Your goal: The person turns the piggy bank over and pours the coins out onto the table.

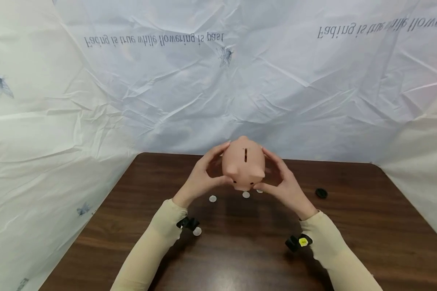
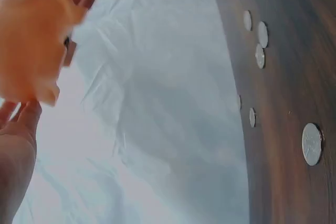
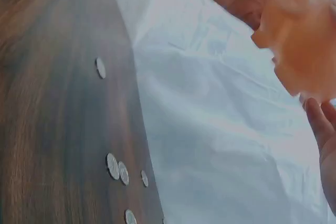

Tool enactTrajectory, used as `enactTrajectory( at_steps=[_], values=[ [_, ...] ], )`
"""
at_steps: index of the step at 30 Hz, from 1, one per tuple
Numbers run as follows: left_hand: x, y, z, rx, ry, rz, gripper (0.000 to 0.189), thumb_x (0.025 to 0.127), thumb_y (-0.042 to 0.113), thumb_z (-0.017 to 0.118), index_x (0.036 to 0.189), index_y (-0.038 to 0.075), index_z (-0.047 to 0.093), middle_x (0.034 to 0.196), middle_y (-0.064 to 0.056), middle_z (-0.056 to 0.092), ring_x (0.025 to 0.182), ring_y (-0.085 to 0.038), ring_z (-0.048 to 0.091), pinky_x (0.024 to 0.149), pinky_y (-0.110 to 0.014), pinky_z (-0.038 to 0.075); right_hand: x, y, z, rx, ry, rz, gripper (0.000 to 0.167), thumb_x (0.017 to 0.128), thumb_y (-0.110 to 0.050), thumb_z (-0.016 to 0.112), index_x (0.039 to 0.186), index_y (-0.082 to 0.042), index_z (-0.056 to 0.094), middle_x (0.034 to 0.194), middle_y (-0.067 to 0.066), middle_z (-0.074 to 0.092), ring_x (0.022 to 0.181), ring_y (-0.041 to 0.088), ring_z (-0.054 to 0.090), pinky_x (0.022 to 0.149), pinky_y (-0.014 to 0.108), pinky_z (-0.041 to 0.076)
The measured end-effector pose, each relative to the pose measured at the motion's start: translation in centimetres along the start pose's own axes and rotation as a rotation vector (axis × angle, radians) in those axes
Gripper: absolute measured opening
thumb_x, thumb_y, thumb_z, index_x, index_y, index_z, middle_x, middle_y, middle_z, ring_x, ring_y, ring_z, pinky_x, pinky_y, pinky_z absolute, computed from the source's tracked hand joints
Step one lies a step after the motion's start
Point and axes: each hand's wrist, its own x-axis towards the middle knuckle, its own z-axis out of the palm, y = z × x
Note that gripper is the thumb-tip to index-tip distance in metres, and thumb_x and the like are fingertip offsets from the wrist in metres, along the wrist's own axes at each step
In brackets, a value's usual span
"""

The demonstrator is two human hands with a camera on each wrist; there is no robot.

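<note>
A pink piggy bank (image 1: pixel 238 161) hangs above the table, gripped from both sides. My left hand (image 1: pixel 198 178) curves round its left side, with the thumb by the snout, and my right hand (image 1: pixel 287 188) does the same on the right. The coin slot (image 1: pixel 245 155) on its back faces up and the snout points towards me. Both wrist views show the pig raised well clear of the tabletop, its body (image 2: pixel 31 45) blurred at the left wrist. Beneath and around it lie silver coins, among them one coin (image 1: pixel 213 199) to the left and another coin (image 1: pixel 246 195) just below the snout.
The dark brown wooden table (image 1: pixel 349 226) spans the lower view. A round black plug-like disc (image 1: pixel 321 193) lies on it to the right. One coin (image 1: pixel 197 231) sits by my left wrist. White printed sheeting (image 1: pixel 189 89) hangs behind and at both sides.
</note>
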Motion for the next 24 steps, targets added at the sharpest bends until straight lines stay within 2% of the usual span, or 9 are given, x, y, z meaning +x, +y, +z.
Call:
enactTrajectory(
  at_steps=[1, 3, 5, 7, 10, 13, 19, 24],
  values=[
    [0.1, 0.0, 0.0, -0.026, -0.008, -0.009, 0.079, 0.088, 0.017, 0.082, 0.155, 0.018, 0.041, 0.153, -0.006, 0.045, 0.136, -0.028, 0.05, 0.108, -0.042, 0.046, 0.1, 0.1, -0.1, 0.004, -0.003, 0.006, 0.088, 0.092, -0.003, 0.074, 0.162, -0.023, 0.025, 0.158, 0.011, 0.035, 0.137, 0.028, 0.046, 0.102, 0.034, 0.051],
    [0.0, -0.2, 0.1, -0.056, -0.029, -0.085, 0.074, 0.09, 0.014, 0.079, 0.154, 0.016, 0.041, 0.152, -0.006, 0.046, 0.136, -0.026, 0.05, 0.108, -0.038, 0.047, 0.1, 0.6, -0.1, 0.012, -0.028, 0.076, 0.084, 0.094, -0.007, 0.072, 0.162, -0.024, 0.025, 0.158, 0.009, 0.034, 0.139, 0.026, 0.044, 0.105, 0.031, 0.048],
    [-0.2, -0.9, 0.1, -0.054, -0.05, -0.166, 0.072, 0.092, 0.014, 0.078, 0.154, 0.013, 0.041, 0.151, -0.008, 0.047, 0.135, -0.026, 0.051, 0.105, -0.038, 0.049, 0.0, 1.2, -0.2, 0.025, -0.057, 0.152, 0.082, 0.096, -0.008, 0.071, 0.161, -0.024, 0.025, 0.158, 0.008, 0.033, 0.14, 0.028, 0.042, 0.107, 0.031, 0.047],
    [-0.2, -1.4, 0.1, -0.056, -0.065, -0.203, 0.074, 0.091, 0.013, 0.078, 0.154, 0.013, 0.041, 0.152, -0.009, 0.046, 0.136, -0.027, 0.05, 0.105, -0.04, 0.049, -0.1, 1.6, -0.3, 0.048, -0.078, 0.174, 0.082, 0.096, -0.006, 0.071, 0.162, -0.022, 0.024, 0.16, 0.01, 0.029, 0.142, 0.031, 0.039, 0.108, 0.033, 0.046],
    [0.1, -2.1, -0.1, -0.063, -0.06, -0.182, 0.075, 0.091, 0.016, 0.079, 0.155, 0.019, 0.04, 0.154, -0.006, 0.044, 0.138, -0.026, 0.048, 0.106, -0.042, 0.048, 0.2, 1.5, -0.5, 0.069, -0.067, 0.138, 0.083, 0.096, -0.006, 0.07, 0.162, -0.023, 0.023, 0.16, 0.012, 0.029, 0.141, 0.035, 0.039, 0.106, 0.036, 0.048],
    [0.3, -2.1, -0.3, -0.092, -0.066, -0.173, 0.073, 0.092, 0.017, 0.077, 0.154, 0.027, 0.04, 0.155, 0.0, 0.042, 0.14, -0.022, 0.046, 0.109, -0.04, 0.046, 0.4, 1.4, -0.6, 0.081, -0.05, 0.126, 0.082, 0.096, -0.007, 0.071, 0.161, -0.026, 0.024, 0.16, 0.01, 0.029, 0.14, 0.036, 0.04, 0.103, 0.035, 0.051],
    [0.0, -2.4, -0.5, -0.104, -0.083, -0.23, 0.071, 0.093, 0.015, 0.075, 0.154, 0.028, 0.04, 0.156, 0.001, 0.04, 0.138, -0.022, 0.047, 0.106, -0.04, 0.049, 0.3, 1.7, -0.4, 0.096, -0.068, 0.185, 0.083, 0.096, -0.008, 0.071, 0.161, -0.027, 0.024, 0.161, 0.009, 0.027, 0.14, 0.037, 0.041, 0.099, 0.036, 0.053],
    [-0.3, -2.5, -0.5, -0.133, -0.09, -0.264, 0.071, 0.094, 0.018, 0.075, 0.154, 0.028, 0.039, 0.156, 0.001, 0.039, 0.137, -0.024, 0.049, 0.102, -0.039, 0.052, 0.3, 2.0, -0.2, 0.108, -0.068, 0.203, 0.082, 0.095, -0.011, 0.073, 0.16, -0.028, 0.026, 0.16, 0.007, 0.028, 0.14, 0.036, 0.041, 0.101, 0.036, 0.053]
  ],
)
